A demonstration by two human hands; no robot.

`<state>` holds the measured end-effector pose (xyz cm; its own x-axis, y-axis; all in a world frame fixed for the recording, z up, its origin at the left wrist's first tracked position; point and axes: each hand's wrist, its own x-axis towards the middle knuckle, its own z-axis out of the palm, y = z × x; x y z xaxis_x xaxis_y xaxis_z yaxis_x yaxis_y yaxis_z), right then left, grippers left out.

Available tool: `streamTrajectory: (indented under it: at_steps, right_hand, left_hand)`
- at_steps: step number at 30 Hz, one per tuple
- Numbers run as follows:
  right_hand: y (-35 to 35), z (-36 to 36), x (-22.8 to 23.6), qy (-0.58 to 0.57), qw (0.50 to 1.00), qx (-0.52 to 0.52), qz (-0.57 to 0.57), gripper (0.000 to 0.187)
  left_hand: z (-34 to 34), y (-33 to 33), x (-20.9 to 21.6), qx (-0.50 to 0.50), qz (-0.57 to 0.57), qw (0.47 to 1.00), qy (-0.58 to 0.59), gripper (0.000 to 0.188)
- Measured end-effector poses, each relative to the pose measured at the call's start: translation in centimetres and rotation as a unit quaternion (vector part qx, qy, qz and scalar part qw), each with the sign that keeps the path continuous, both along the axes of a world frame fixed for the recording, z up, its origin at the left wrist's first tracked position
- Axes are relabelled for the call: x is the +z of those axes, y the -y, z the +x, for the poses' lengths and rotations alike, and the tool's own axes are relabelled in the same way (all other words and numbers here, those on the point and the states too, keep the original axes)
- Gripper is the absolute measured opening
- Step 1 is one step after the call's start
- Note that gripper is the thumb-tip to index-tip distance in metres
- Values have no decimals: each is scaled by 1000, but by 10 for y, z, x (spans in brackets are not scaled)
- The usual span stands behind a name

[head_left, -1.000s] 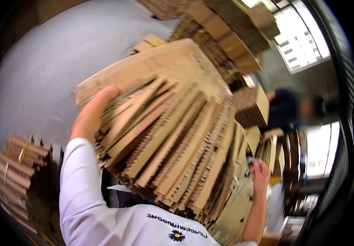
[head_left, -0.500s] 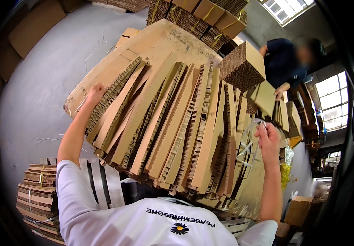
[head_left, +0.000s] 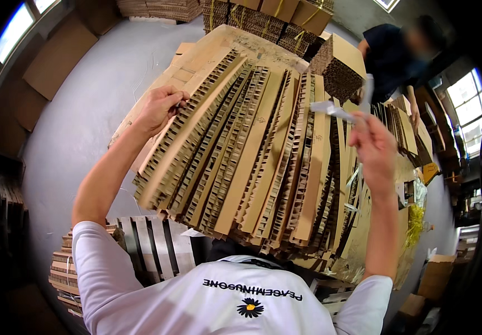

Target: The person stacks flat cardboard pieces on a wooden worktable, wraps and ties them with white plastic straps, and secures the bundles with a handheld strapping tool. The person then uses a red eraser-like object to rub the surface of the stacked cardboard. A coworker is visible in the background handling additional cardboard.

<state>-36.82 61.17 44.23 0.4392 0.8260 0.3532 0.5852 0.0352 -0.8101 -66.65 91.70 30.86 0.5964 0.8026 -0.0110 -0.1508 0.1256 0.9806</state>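
Note:
A row of long honeycomb cardboard strips lies side by side on the worktable, cut edges showing. My left hand is closed at the far end of the row's left side, its fingertips against the outermost strip. Whatever those fingers pinch is hidden. Above the row's right side, my right hand grips a white plastic strap, whose free lengths swing up and leftward over the strips, blurred by motion. Another piece of pale strap hangs at the right edge of the row.
The wooden table extends beyond the strips. A honeycomb cardboard block stands at its far right, near a co-worker in dark clothing. Tied stacks stand behind. A strapped bundle is at lower left, yellow strapping at right.
My left hand has moved right and away from me, against the strips, which now sit closer together. My right hand has lifted, and the strap has swung up and left over the row.

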Motion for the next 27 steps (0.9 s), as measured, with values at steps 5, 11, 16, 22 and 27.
streamTrajectory:
  at_steps: [5, 11, 16, 22, 27]
  right_hand:
    - [-40, -32, -24, -19, 998, -12, -66, 15]
    - [-65, -51, -9, -62, 986, 16, -152, 19]
    - [-61, -56, 29, 84, 973, 10, -216, 15]
    - [-38, -33, 43, 41, 990, -30, -132, 20]
    - [4, 24, 12, -230, 967, 96, -56, 19]
  left_hand:
    - [10, -3, 25, -96, 83, 992, -25, 11]
    - [28, -7, 27, -143, 52, 979, 136, 15]
    - [38, -2, 57, -196, 39, 968, 151, 15]
    - [60, 29, 100, -217, 92, 958, 163, 12]
    - [136, 121, 133, -229, 131, 958, 116, 13]
